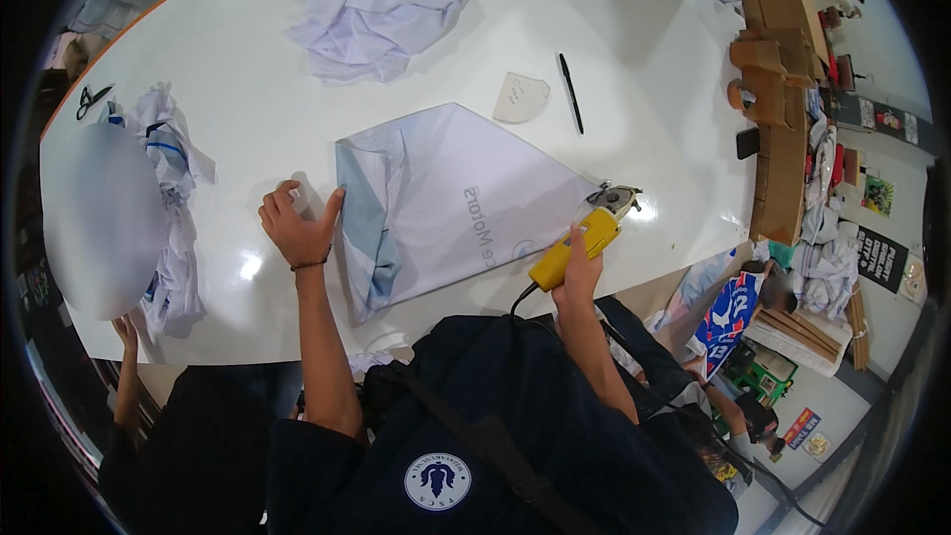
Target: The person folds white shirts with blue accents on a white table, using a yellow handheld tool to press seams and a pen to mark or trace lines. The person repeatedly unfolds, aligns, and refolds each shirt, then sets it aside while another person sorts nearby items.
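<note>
A yellow corded rotary cloth cutter (575, 248) is gripped in my right hand (581, 272). Its round blade head meets the right-hand corner of a folded white fabric piece (466, 188), which has grey print and a pale blue section on its left. My left hand (300, 225) rests on the table just past the fabric's left edge. Its fingers are spread, the thumb reaches the fabric's edge, and nothing is held. Beyond the fabric lie a small off-white paper pattern piece (521, 98) with handwriting and a black pen (572, 94).
The white table (634, 50) also carries a white fabric heap (381, 10) at the far side, more crumpled fabric (176, 228) and black scissors (93, 100) at left. A co-worker's hand (126, 332) touches the left edge. Cardboard boxes (783, 79) and other people are at right.
</note>
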### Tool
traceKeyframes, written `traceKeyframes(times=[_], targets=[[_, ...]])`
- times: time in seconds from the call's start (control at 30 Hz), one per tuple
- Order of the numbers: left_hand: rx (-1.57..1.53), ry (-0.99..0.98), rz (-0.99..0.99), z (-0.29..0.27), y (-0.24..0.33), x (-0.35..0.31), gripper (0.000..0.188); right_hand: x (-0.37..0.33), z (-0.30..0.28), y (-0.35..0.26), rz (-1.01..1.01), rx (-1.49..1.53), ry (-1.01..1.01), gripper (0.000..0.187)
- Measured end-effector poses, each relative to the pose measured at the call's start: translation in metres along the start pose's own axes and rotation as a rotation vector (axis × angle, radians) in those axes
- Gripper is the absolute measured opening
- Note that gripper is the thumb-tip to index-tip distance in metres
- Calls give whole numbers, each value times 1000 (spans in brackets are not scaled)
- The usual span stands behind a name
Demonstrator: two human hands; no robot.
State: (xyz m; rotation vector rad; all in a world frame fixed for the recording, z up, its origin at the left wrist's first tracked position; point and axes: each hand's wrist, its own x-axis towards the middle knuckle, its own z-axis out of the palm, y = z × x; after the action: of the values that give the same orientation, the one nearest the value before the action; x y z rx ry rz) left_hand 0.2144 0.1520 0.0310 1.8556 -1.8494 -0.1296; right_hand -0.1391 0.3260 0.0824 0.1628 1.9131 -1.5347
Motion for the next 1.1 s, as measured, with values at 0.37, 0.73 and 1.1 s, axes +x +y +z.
traceKeyframes(times=[0.37, 0.73, 1.1], targets=[[35, -10, -25, 4, -7, -3, 63, 107, -83, -54, 181, 89, -71, 43], [-52, -397, -76, -40, 85, -67, 67, 187, -144, -124, 177, -217, -299, 55], [95, 246, -326, -157, -46, -2, 41, 274, -182, -133, -437, -562, -189, 55]])
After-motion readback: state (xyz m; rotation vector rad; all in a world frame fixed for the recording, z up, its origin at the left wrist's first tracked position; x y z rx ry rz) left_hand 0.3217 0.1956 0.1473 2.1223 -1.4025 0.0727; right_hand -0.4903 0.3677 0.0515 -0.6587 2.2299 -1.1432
